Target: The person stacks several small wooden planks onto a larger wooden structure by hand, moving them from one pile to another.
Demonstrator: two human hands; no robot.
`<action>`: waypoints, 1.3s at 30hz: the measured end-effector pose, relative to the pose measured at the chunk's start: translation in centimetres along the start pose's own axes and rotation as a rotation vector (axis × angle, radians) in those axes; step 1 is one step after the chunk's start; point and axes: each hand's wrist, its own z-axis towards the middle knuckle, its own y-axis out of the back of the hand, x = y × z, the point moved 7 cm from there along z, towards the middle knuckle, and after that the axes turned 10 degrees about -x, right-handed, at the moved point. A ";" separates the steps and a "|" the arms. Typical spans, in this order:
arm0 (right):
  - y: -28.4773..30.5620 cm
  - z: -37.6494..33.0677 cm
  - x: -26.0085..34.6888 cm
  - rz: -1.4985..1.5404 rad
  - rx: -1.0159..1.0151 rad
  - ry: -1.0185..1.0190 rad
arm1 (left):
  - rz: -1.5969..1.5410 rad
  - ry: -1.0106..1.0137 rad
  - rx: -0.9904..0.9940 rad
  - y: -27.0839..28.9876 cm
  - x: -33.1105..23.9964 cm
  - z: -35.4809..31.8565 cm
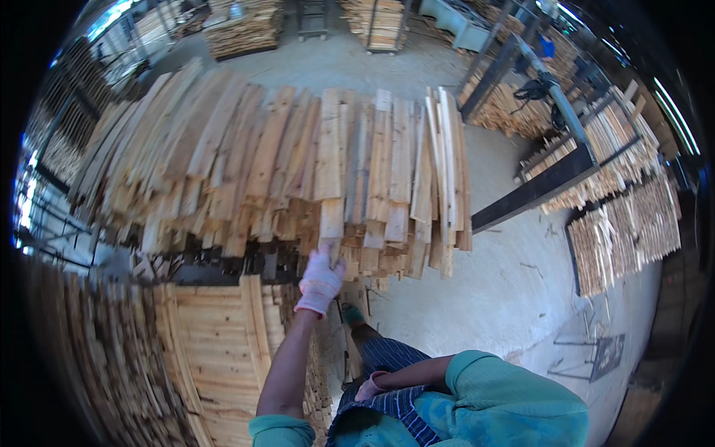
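Observation:
My left hand, in a pale knitted glove, reaches forward to the near end of a light wooden board. Its fingers are stretched out at the board end and the thumb stands apart; no firm grip shows. That board sticks out from beneath another in a wide stack of loose boards, whose near ends are uneven. Low in front of my body, my right hand, also gloved, rests against a dark striped apron. The fingers of that hand are mostly hidden.
Left of my arm stands a neat pile of planks, beside a darker stack. A dark metal beam juts in from the right. Beyond it are more wood stacks. A small metal stand is on the concrete floor.

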 end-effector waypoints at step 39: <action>15.6 -14.1 15.4 -0.161 0.151 0.369 | -1.087 0.723 -0.175 17.2 3.6 -28.7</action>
